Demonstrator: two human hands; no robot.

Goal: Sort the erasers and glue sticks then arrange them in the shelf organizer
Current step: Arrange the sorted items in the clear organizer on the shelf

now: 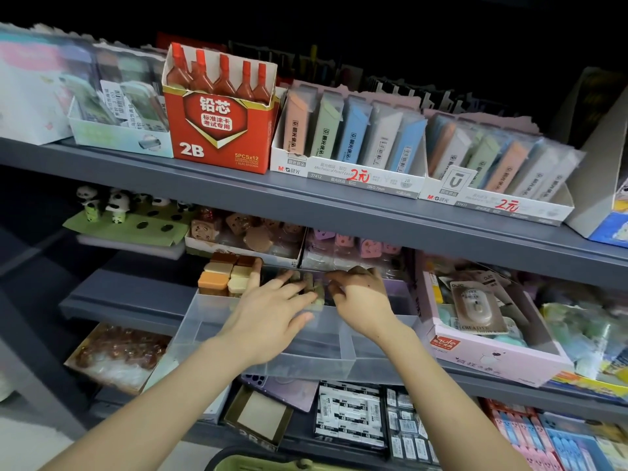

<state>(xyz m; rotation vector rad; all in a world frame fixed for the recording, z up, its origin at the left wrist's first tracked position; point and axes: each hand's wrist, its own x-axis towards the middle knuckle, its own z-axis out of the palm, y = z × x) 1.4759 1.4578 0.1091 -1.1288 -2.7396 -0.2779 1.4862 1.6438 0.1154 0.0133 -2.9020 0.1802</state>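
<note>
Left hand (272, 300) pinches olive erasers (314, 289) inside clear plastic divided organizer (323, 365); right hand (360, 295) touching them, grip unclear. Placing step; next: seat them beside organizer's back-left brown-tan eraser stack (227, 271).

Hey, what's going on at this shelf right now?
A person reaches with both hands into a clear organizer on the middle shelf. The left hand and right hand meet over a few small erasers near its back. Blur hides how they are gripped. A stack of brown and tan erasers already stands at its back left corner.
</note>
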